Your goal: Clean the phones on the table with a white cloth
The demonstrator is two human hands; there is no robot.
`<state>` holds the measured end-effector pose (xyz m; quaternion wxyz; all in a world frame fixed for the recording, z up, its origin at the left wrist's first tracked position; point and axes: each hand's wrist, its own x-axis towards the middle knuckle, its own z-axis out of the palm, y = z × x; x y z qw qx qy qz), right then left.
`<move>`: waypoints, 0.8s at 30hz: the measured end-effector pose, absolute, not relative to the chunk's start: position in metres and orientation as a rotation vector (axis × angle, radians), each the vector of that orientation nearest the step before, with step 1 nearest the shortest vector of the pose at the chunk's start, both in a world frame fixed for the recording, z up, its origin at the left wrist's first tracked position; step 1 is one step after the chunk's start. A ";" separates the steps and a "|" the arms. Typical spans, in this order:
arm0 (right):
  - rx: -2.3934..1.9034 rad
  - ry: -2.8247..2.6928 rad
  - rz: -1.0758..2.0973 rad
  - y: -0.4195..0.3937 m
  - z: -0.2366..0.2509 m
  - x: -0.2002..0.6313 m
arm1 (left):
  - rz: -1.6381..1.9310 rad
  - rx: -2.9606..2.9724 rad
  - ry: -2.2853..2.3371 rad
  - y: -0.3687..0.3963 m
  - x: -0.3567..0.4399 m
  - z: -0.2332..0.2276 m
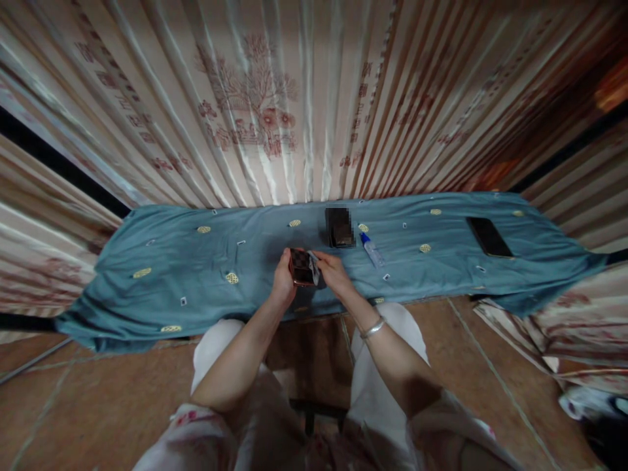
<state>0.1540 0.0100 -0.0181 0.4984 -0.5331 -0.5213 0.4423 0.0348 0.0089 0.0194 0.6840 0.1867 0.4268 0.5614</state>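
Over a low table draped in blue cloth (161, 275), two hands work on a small dark phone.

Held above the cloth's near edge, the phone (301, 266) sits clasped in the left hand (283, 278), apparently steadied so that the right hand (332, 271) can press a pale wipe (314, 267) against its side; both hands are closed on what they hold. Just behind lies a dark box (339, 226), lid on, so its contents cannot be told. Beside it a small blue-capped bottle (371, 249) lies on its side, and a second phone (488, 237) rests flat, well apart toward the right end.
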 end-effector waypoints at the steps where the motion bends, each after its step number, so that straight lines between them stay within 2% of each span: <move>1: -1.285 -1.234 1.087 0.010 -0.018 0.153 | 1.269 0.425 0.946 0.009 0.035 0.019; 7: -1.240 -1.133 1.217 0.010 -0.017 0.151 | 1.339 0.406 0.918 0.012 0.033 0.021; 19: -1.293 -1.367 1.177 -0.010 -0.012 0.151 | 1.296 0.251 0.953 0.026 0.023 0.033; 24: -1.298 -1.572 1.039 -0.021 -0.006 0.154 | 1.281 0.109 0.961 0.030 0.024 0.038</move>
